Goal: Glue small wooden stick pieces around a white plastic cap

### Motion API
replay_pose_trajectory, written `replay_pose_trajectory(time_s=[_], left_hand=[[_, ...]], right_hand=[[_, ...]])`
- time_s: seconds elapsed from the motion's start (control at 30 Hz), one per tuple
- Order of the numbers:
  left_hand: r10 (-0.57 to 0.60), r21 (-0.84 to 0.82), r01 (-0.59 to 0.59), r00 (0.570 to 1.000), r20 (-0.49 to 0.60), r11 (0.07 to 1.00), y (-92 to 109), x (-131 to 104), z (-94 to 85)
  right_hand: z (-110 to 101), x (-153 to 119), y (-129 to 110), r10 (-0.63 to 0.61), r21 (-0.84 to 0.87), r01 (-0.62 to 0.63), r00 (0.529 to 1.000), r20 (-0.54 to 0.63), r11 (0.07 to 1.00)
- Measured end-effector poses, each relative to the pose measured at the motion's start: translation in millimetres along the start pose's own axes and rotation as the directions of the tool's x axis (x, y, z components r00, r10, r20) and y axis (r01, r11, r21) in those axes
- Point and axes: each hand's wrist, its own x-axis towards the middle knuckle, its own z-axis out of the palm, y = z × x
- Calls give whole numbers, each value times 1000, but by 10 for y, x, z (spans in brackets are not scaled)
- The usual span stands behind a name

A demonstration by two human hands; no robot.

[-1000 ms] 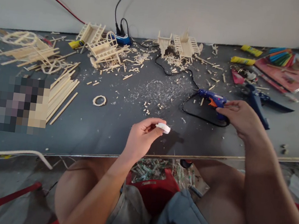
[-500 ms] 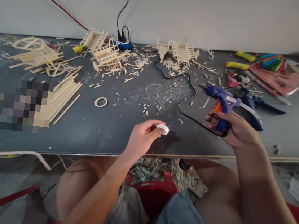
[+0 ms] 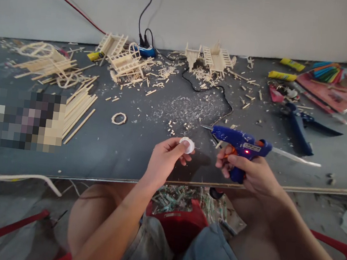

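My left hand (image 3: 170, 153) pinches a small round white disc (image 3: 186, 145) above the front of the dark table, its flat face turned up. My right hand (image 3: 247, 170) is wrapped round the grip of a blue glue gun (image 3: 238, 139), fingers at its orange trigger. The gun's metal nozzle points left toward the disc, with a gap between them. A red light glows on its side and a clear glue stick (image 3: 296, 157) sticks out of its back. A small ring of pale wood (image 3: 118, 118) lies left of my left hand.
Pale sticks (image 3: 79, 112) lie at the left. Small wooden models (image 3: 216, 60) and cut bits stand along the back. Blue cutters (image 3: 300, 128), yellow tubes (image 3: 282, 76) and a red packet (image 3: 336, 93) are at the right. A black cord (image 3: 227, 105) crosses the table.
The glue gun in my right hand has moved left and down, nearer the disc, and is more level. My left hand has turned the disc so that its flat face shows.
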Motion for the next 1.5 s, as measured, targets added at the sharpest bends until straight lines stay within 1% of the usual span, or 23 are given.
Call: replay_pose_trajectory(time_s=[0.07, 0.13, 0.23, 0.33, 0.43, 1.07, 1.3, 1.43, 1.5], left_hand=[[-1, -17, 1, 1000, -1, 1000, 3, -5, 4], [3, -30, -3, 1000, 0, 1000, 3, -10, 6], [11, -35, -11, 1000, 6, 999, 0, -16, 3], [11, -37, -11, 1000, 9, 999, -1, -20, -2], [9, -29, -8, 1000, 7, 1000, -1, -23, -4], [7, -9, -7, 1000, 8, 1000, 7, -25, -3], [-4, -12, 4, 1000, 6, 1000, 27, -31, 4], [-10, -6, 10, 1000, -6, 1000, 24, -31, 6], [-8, -5, 8, 1000, -11, 1000, 22, -33, 7]], right_hand=[[34, -20, 41, 27, -72, -29, 999, -17, 997], [51, -39, 80, 59, -166, -69, 996, -66, 984], [54, -56, 125, 101, -316, -138, 986, -132, 939], [51, -59, 148, 125, -414, -176, 981, -147, 893], [54, -57, 157, 134, -464, -189, 980, -148, 866], [77, -64, 146, 127, -491, -205, 974, -188, 847], [64, -66, 129, 150, -501, -225, 971, -185, 836], [68, -65, 140, 147, -486, -218, 972, -181, 846], [73, -68, 146, 140, -454, -206, 975, -175, 867]])
